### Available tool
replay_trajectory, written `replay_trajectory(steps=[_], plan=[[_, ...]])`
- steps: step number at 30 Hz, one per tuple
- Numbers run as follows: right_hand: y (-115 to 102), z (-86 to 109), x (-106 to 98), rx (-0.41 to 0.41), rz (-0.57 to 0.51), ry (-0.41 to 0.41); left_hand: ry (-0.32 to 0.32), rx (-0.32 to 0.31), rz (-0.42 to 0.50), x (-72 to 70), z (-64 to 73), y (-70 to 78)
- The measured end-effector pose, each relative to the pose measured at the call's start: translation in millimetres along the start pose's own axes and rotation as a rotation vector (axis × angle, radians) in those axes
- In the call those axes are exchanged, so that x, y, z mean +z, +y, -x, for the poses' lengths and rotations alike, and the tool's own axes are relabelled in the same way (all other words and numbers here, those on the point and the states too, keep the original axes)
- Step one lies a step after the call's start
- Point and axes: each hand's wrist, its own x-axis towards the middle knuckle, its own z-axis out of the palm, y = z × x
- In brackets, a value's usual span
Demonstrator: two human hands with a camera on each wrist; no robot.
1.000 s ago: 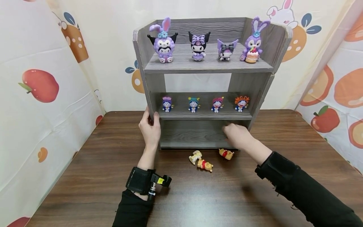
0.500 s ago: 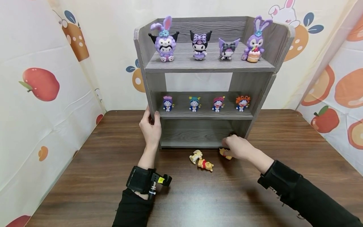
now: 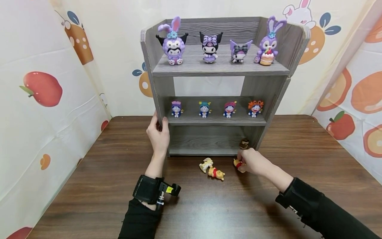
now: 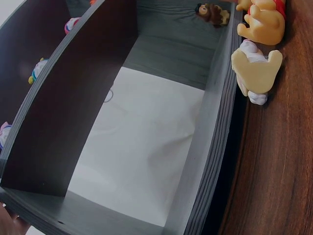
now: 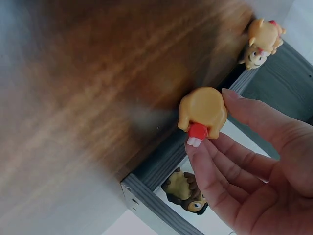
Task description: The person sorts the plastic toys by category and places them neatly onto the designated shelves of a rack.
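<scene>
My left hand (image 3: 159, 137) grips the left side panel of a grey wooden display shelf (image 3: 219, 72). With thumb and fingers, my right hand (image 3: 255, 161) pinches a yellow bear figurine in a red shirt (image 5: 203, 110), close over the table in front of the shelf's lower right corner. On the bottom shelf, just behind that hand, stands a brown owl figurine (image 3: 244, 143). Left of the right hand, a cream rabbit figurine (image 3: 206, 165) and a second yellow bear figurine (image 3: 216, 173) lie side by side on the table.
Several purple figurines, among them a bunny with a cake (image 3: 266, 49), line the top shelf. Small blue figures in colourful hats, one with an orange crab hat (image 3: 255, 109), stand along the middle shelf. The brown wooden table (image 3: 209, 209) meets printed curtains behind and at both sides.
My right hand has drawn back from the bottom shelf, exposing the owl figurine there, and has taken hold of the bear figurine on the right. The left hand keeps its place.
</scene>
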Motion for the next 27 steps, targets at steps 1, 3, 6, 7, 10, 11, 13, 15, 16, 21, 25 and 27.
replay_trajectory(steps=[1, 3, 6, 7, 10, 11, 13, 15, 16, 21, 25, 27], plan=[[-0.8, 2.3, 0.1, -0.002, -0.009, 0.0, 0.001, -0.001, 0.001, 0.0, 0.1, -0.1], [-1.8, 6.7, 0.8, -0.002, -0.025, -0.004, 0.002, -0.004, 0.001, 0.0, 0.4, -0.5], [-2.1, 12.1, 1.5, -0.002, -0.067, -0.015, 0.004, -0.007, 0.003, 0.2, 0.6, -1.1], [-1.5, 13.3, 1.4, 0.001, -0.08, -0.019, 0.004, -0.007, 0.002, 0.2, 0.7, -1.5], [2.0, 14.8, -0.2, 0.033, -0.135, -0.064, 0.0, -0.004, 0.001, 0.4, 0.9, -2.3], [3.7, 14.6, -1.2, 0.048, -0.153, -0.089, -0.001, -0.003, 0.002, 0.5, 1.0, -2.5], [7.5, 12.8, -3.3, 0.092, -0.198, -0.143, 0.0, -0.004, 0.002, 0.6, 1.0, -2.4], [11.4, 9.7, -5.7, 0.138, -0.251, -0.201, 0.001, -0.006, 0.004, 0.7, 0.8, -1.8], [13.2, 7.8, -6.6, 0.165, -0.286, -0.227, 0.002, -0.009, 0.006, 0.8, 0.6, -1.4], [16.2, -1.5, -7.3, 0.252, -0.402, -0.304, 0.005, -0.008, 0.003, 0.3, -0.1, 0.9], [14.4, -7.5, -5.5, 0.299, -0.424, -0.34, 0.005, 0.0, -0.005, 0.0, -0.3, 0.8], [14.3, -10.1, -4.7, 0.324, -0.438, -0.359, 0.005, 0.001, -0.007, -0.1, -0.3, 0.5]])
